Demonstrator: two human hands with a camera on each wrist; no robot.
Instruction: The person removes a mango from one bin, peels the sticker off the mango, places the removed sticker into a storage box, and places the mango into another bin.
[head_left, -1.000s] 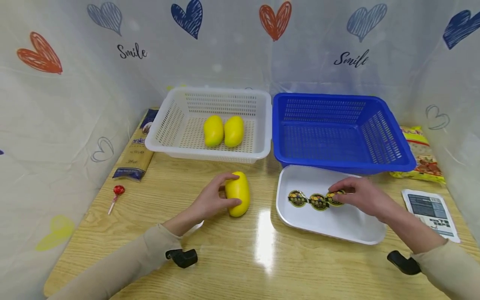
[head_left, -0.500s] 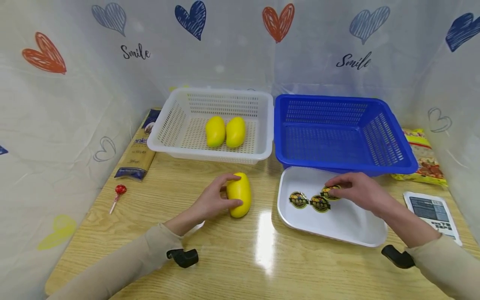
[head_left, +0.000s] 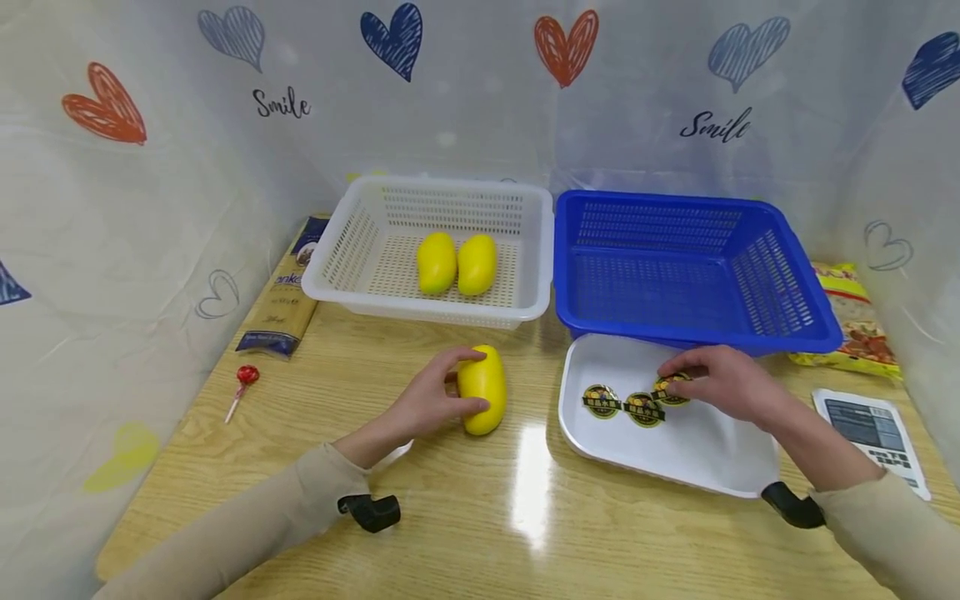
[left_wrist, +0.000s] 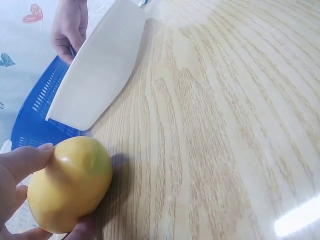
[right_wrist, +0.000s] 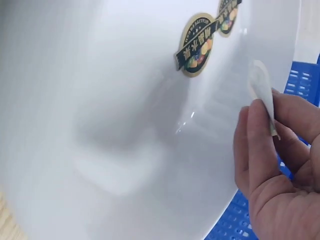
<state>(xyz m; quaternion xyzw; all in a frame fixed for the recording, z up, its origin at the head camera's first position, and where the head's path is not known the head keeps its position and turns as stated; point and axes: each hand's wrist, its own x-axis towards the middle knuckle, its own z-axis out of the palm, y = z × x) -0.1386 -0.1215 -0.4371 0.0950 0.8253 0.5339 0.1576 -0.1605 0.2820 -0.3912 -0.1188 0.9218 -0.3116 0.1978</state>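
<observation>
On the wooden table, my left hand (head_left: 435, 396) grips a yellow mango (head_left: 483, 390), thumb on its near side and fingers at its far end. The left wrist view shows the same mango (left_wrist: 72, 182) with a greenish tip, low against the tabletop. Over the white tray (head_left: 697, 458), my right hand (head_left: 731, 385) pinches a round fruit label sticker (head_left: 671, 388) between thumb and fingers. Seen from the right wrist, this sticker (right_wrist: 260, 85) is off the tray, slightly bent, its pale back showing. Two similar stickers, one left (head_left: 602, 402) and one middle (head_left: 643, 410), lie in the tray.
Behind the mango stands a white basket (head_left: 427, 310) holding two mangoes (head_left: 457, 263). A blue basket (head_left: 697, 329) adjoins it, right behind the tray. A pasta packet (head_left: 281, 308) and lollipop (head_left: 243, 387) lie left; a yellow snack bag (head_left: 858, 329) and a white packet (head_left: 873, 433) lie right.
My right hand has drawn its sticker up and away from the row of stickers in the tray. The left hand keeps its grip on the mango. The head view has shifted slightly.
</observation>
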